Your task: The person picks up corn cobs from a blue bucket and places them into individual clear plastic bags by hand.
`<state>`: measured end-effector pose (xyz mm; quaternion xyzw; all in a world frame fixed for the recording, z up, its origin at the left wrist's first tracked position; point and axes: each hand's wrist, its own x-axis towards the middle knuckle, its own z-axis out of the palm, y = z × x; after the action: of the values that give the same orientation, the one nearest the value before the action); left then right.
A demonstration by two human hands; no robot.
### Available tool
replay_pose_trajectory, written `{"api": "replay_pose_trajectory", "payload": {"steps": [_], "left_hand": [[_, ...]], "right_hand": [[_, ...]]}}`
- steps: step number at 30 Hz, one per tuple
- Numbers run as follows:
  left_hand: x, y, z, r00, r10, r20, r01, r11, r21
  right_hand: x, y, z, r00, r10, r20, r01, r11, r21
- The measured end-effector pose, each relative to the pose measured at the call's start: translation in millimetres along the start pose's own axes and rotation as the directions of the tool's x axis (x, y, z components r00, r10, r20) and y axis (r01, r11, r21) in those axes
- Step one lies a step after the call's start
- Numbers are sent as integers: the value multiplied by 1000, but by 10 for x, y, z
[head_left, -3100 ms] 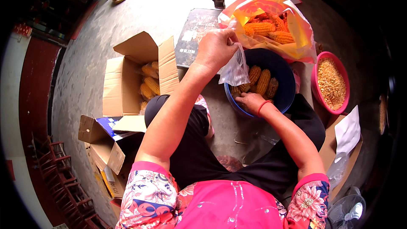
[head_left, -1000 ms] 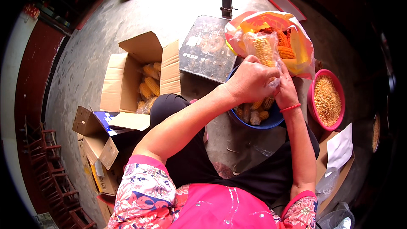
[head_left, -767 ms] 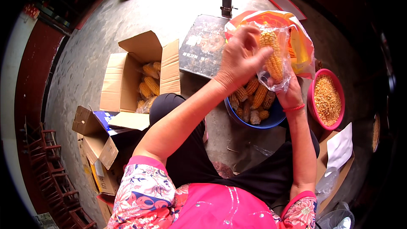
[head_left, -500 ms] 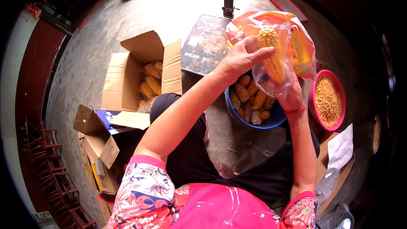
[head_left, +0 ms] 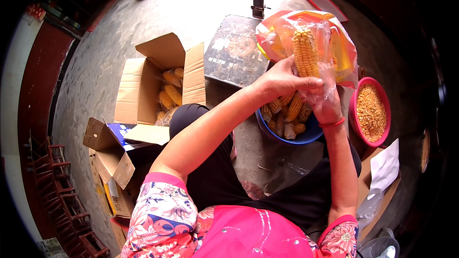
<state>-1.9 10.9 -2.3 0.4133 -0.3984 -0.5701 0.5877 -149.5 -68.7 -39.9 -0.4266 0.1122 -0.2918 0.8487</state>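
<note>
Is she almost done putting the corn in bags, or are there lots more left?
Some looks done: bagged cobs already lie in the cardboard box. Right now both hands, left hand and right hand, hold one corn cob inside a clear plastic bag. Plenty seems left: bare cobs fill the blue bowl, so she is probably not nearly finished.

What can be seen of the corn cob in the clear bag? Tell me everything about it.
The corn cob is yellow, with neat rows of kernels, husk off. It stands nearly upright inside a thin, clear plastic bag that wraps loosely around it; the tip points away from the person. The left hand closes on the bag and the cob's lower part from the side, and the right hand holds the bag from below. It is held above a blue bowl of more cobs, in front of an orange bag.
</note>
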Motion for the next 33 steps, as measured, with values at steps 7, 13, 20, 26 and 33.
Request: {"api": "replay_pose_trajectory", "payload": {"steps": [7,13,20,26,33], "left_hand": [[4,80,-117,981,195,-22,-196,969,-153],[-6,89,-94,977,205,-59,-205,979,12],[7,-18,5,992,126,-29,-127,991,-33],[-11,-51,-6,981,170,-99,-170,985,1],[-22,128,-129,944,230,-235,-253,964,-75]], "right_hand": [[48,63,70,993,-43,106,33,995,95],[41,65,54,991,-18,131,-5,985,173],[38,88,-68,984,-30,173,-17,964,267],[105,56,123,977,-131,-170,100,978,-181],[80,-82,-70,963,-112,-247,-6,903,-430]]}}
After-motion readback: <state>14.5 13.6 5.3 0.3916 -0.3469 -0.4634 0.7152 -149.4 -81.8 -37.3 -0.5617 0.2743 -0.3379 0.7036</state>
